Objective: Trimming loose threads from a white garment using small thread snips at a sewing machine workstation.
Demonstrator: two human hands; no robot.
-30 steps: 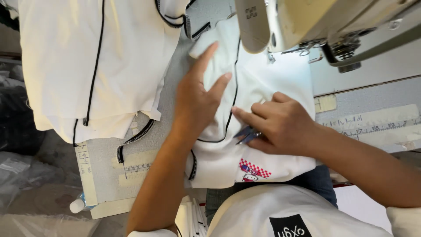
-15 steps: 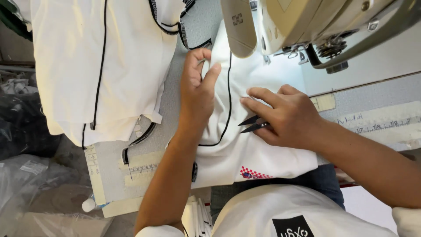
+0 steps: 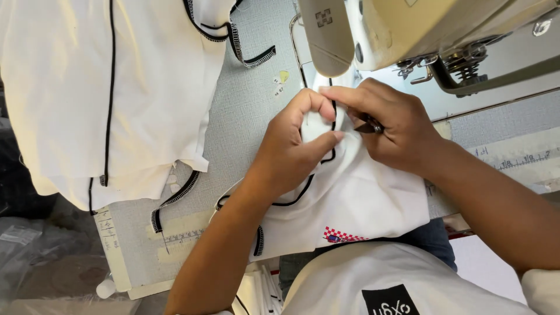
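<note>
Pinching the white garment piece [image 3: 356, 186] on the grey table [image 3: 245, 116], the left hand [image 3: 291, 151] closes thumb and fingers on its black-piped edge. The right hand [image 3: 396, 131] grips small dark snips [image 3: 368, 125] beside it, below the sewing machine [image 3: 408, 29].

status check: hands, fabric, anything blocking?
Left hand pinching white fabric piece with black piping. Right hand holds small dark metal tool at the fabric. Cream sewing machine head close above; nothing blocking.

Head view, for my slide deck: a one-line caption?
Left hand pinches white fabric; right hand holds small snips beside the sewing machine.
</note>
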